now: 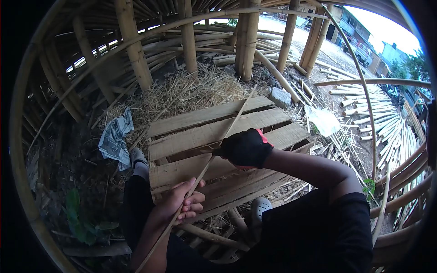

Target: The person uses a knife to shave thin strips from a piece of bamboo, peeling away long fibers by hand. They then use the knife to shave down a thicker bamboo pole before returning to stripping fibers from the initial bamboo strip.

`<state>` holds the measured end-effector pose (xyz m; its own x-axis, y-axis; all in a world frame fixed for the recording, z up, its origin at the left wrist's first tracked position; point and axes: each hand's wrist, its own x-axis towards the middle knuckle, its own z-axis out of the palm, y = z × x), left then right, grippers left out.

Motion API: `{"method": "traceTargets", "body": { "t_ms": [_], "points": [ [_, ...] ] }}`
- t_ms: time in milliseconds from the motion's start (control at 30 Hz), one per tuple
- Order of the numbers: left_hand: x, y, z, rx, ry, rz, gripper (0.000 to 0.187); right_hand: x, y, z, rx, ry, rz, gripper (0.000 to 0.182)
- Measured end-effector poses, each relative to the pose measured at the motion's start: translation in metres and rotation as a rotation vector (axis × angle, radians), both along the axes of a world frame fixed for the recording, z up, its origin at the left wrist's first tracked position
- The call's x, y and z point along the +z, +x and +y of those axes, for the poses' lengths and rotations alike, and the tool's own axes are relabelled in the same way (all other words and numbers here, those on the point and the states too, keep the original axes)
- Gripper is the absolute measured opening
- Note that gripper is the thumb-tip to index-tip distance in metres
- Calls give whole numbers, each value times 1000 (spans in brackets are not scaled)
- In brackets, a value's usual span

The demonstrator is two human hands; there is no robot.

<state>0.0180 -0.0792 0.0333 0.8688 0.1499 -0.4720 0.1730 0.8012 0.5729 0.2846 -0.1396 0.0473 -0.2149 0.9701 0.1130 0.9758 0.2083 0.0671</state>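
Note:
A long, thin bamboo strip [237, 119] runs slantwise from the bottom of the view up over the slatted wooden pallet [182, 122]. My bare left hand [185, 200] is closed around its lower part, fingers curled under and thumb along it. Farther up, my right hand [243, 149], in a black and red glove, grips the same strip. Something dark pokes out at the glove's fingertips, too small to make out. Both hands are over the pallet, between my knees.
Dry shavings [200, 88] are heaped behind the pallet. Crumpled newspaper [116, 136] lies to the left, a stone block [279, 97] at the far right corner. Upright bamboo posts [248, 41] stand beyond. Many cut bamboo poles [387, 116] are spread at right, near a bent bamboo pole [364, 86].

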Motion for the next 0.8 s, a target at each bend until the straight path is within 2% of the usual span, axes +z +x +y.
{"method": "traceTargets", "body": {
  "t_ms": [33, 67, 133, 167, 200, 267, 300, 467, 533, 600, 667, 800],
  "points": [
    [-3, 2, 3, 0, 17, 2, 28, 11, -13, 2, -225, -274, -77, 31],
    [-5, 3, 6, -1, 35, 9, 28, 9, -11, -2, -233, -271, -79, 31],
    [-1, 2, 1, -4, 41, 15, 29, -2, -2, -5, 79, 91, -71, 21],
    [1, 2, -3, -2, 33, 8, 29, -16, 19, 8, 116, 91, -78, 22],
    [1, 2, -6, -1, 26, 0, 29, -16, 15, 5, 109, 94, -74, 22],
    [-8, 4, -5, 9, 35, 10, 29, -9, -2, -4, -60, -67, -49, 29],
    [-5, 5, -8, 12, 65, 44, 29, -4, -9, -13, -1, -21, 88, 28],
    [5, 11, -13, 54, 35, 43, 28, -7, 19, 2, 66, -2, -48, 24],
    [-4, 14, -11, 12, 107, 55, 28, -6, 5, -10, -19, 15, -4, 21],
    [-1, 11, -9, 21, 79, 39, 29, -6, 7, -8, -16, -31, -67, 22],
    [7, 5, -11, -10, -34, -16, 28, -5, 26, -1, 125, 111, 7, 22],
    [-1, 14, -16, 12, 43, 61, 27, -8, 6, -18, 52, 144, -47, 18]
  ]
}}
